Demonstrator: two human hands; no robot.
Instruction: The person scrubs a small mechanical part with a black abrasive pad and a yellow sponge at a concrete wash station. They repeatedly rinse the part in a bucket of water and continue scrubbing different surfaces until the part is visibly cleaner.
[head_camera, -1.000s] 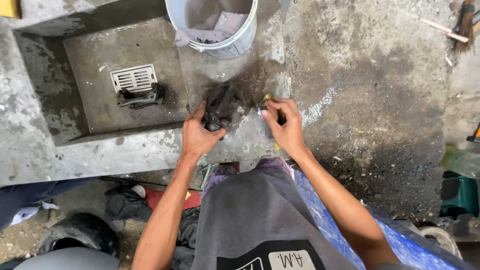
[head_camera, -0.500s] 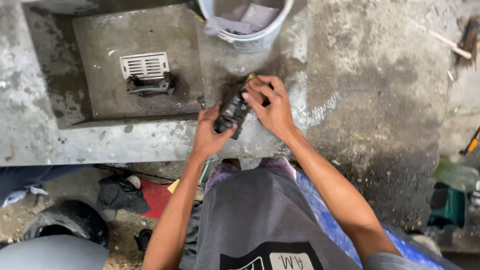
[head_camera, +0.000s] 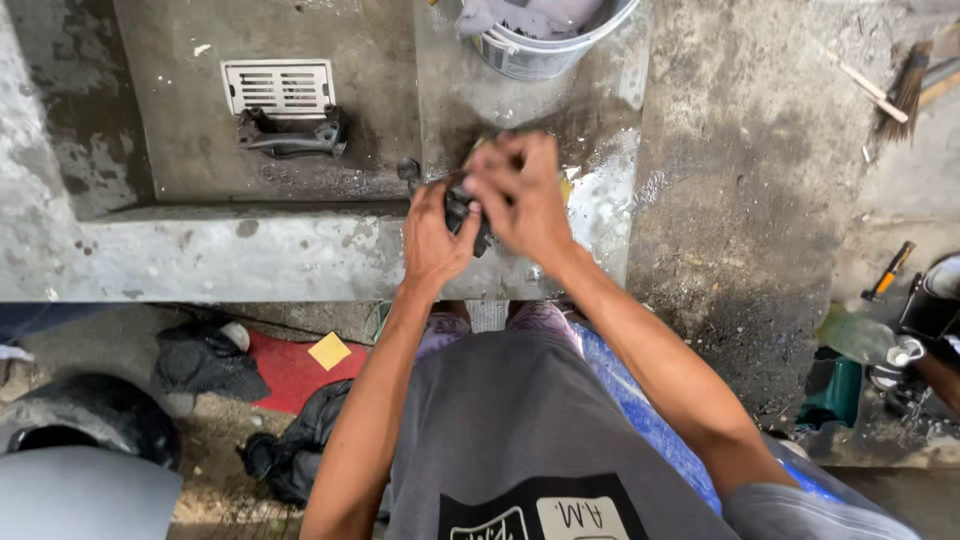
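Both hands close on a small dark metal part (head_camera: 462, 212) at frame centre, just above the wet concrete ledge (head_camera: 250, 255): the left hand (head_camera: 432, 235) cups it from below, the right hand (head_camera: 520, 195) wraps over the top, blurred, perhaps rubbing with something yellow. A steady left grip and working over the basin (head_camera: 180, 150), below the bucket (head_camera: 545, 45), should suit the scrubbing.

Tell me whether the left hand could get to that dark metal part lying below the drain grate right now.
Probably not freely: the left hand is wrapped around the dark part both hands hold. The path to the metal bracket in the basin looks open, though.
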